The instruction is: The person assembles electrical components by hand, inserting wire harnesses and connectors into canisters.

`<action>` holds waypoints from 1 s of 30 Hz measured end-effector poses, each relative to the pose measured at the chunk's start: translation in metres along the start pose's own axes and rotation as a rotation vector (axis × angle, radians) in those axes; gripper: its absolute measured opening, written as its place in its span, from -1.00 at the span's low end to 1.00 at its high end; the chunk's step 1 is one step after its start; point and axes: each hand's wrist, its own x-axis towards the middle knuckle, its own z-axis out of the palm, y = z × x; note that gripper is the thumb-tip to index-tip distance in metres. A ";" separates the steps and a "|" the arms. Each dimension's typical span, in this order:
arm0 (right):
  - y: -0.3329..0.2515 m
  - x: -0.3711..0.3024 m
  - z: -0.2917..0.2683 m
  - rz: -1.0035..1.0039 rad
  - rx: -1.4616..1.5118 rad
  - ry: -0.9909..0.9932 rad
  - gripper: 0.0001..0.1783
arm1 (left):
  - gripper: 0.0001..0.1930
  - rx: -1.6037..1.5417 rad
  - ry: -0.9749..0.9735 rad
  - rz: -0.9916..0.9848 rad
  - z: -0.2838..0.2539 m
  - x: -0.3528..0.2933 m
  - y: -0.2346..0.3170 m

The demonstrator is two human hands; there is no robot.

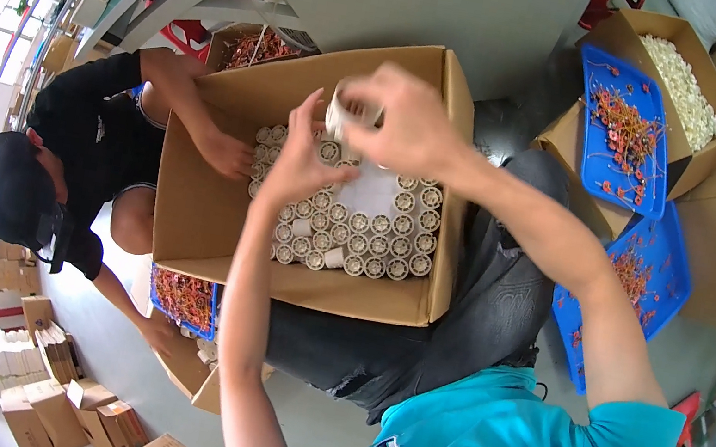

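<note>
A large cardboard box [347, 295] stands open in front of me, with rows of white round plastic cylinders [376, 245] standing on its bottom. A couple of cylinders in it lie on their sides. Above them, my right hand [407, 119], smeared by motion, grips a white plastic cylinder [335, 117] between thumb and fingers. My left hand [301, 158] hovers beside it over the box, its thumb and fingers spread and holding nothing. A pale sheet [369, 192] shows in a gap among the standing cylinders.
At the left, a co-worker's hand [228, 156] reaches into the box. Blue trays [663, 192] of red and orange wired parts sit at the right, near a carton [628, 28] of small white pieces. Another blue tray [215, 318] lies by the box's lower left corner.
</note>
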 end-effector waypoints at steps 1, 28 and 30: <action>0.007 0.018 -0.007 -0.128 -0.058 0.156 -0.64 | 0.11 0.018 -0.024 -0.103 -0.009 0.011 -0.018; 0.053 0.177 -0.145 -0.575 -0.158 0.382 -0.40 | -0.44 0.688 -0.479 -0.326 0.108 0.013 -0.229; 0.100 0.108 -0.161 -0.343 -0.474 0.413 -0.56 | -0.39 0.652 -0.466 -0.269 0.083 0.015 -0.225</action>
